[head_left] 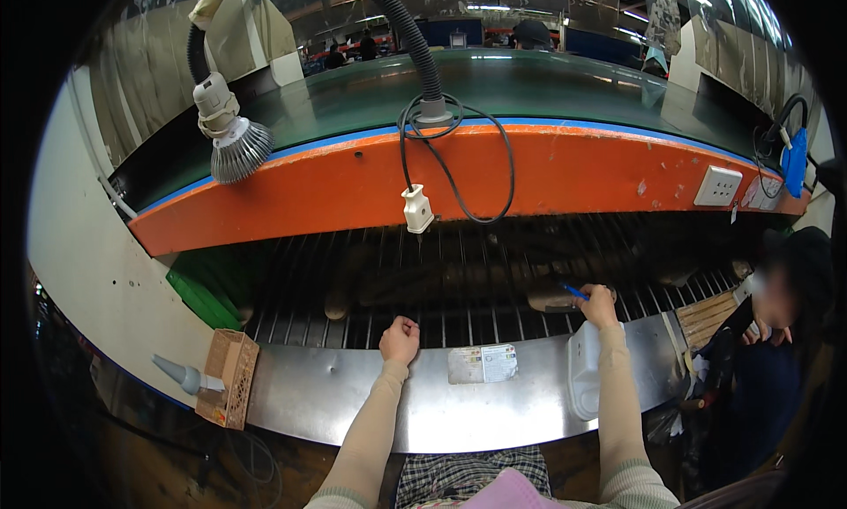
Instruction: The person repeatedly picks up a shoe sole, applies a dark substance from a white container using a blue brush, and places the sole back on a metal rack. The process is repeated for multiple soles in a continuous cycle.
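Note:
My right hand [599, 307] reaches over the rods past the metal ledge, its fingers closed around a slim blue pen-like tool [575, 291]. The tool's tip points left, above a brownish, rounded flat piece [549, 299] lying on the dark rods. My left hand [401, 340] rests at the far edge of the steel ledge [335, 385] with its fingers curled in, and nothing shows in it. A white plastic container [583, 377] stands under my right forearm, partly hidden by it.
A wicker basket [238, 377] and a grey cone-shaped nozzle [176, 374] are at the left. Above hang a lamp [240, 152] and a cable with a white socket [417, 211]. Behind the rods [459, 271] runs an orange beam [565, 174]. Another person [776, 350] is close on the right.

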`<state>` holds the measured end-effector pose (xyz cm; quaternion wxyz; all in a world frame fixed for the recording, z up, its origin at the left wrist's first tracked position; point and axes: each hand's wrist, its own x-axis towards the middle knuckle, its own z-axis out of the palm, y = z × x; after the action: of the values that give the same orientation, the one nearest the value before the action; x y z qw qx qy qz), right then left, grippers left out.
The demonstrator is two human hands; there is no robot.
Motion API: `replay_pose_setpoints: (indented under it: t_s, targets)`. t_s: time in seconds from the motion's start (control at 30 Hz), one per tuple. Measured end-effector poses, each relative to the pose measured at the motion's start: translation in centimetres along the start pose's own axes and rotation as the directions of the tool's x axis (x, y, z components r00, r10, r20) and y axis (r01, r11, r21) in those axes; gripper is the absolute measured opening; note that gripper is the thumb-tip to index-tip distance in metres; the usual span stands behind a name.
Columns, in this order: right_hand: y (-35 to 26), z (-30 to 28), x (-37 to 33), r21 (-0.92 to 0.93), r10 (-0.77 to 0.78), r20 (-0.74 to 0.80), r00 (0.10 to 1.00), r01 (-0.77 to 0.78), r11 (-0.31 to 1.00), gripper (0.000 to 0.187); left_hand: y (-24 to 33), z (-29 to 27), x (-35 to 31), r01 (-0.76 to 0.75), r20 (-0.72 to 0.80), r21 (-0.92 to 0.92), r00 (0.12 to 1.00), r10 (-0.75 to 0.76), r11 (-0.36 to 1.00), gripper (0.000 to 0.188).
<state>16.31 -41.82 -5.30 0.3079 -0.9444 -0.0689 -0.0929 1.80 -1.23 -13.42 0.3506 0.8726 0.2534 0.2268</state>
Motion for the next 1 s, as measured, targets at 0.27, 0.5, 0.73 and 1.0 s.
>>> replay_pose_setpoints:
  t_s: [0.27, 0.5, 0.73, 1.0]
  targets:
    - [0.2, 0.1, -0.1, -0.021, -0.002, 0.005, 1.000, 0.002, 1.000, 0.022, -0.1, 0.2, 0.0, 0.006, -0.015, -0.018, 1.000, -0.007, 1.000, 0.008]
    - [0.4, 0.0, 0.0, -0.028, -0.033, 0.010, 0.999, 0.033, 0.999, 0.021, 0.1, 0.2, 0.0, -0.001, -0.012, -0.011, 1.000, 0.001, 1.000, 0.008]
    - [0.8, 0.3, 0.4, -0.049, -0.131, 0.005, 0.991, 0.131, 0.990, 0.024, -0.4, 0.4, 0.1, -0.013, -0.042, -0.040, 0.999, 0.012, 0.999, 0.012]
    - [0.7, 0.3, 0.7, -0.060, -0.155, 0.021, 0.988, 0.156, 0.986, 0.020, 0.2, -0.7, -0.1, 0.064, 0.017, -0.016, 0.998, -0.064, 0.998, 0.015]
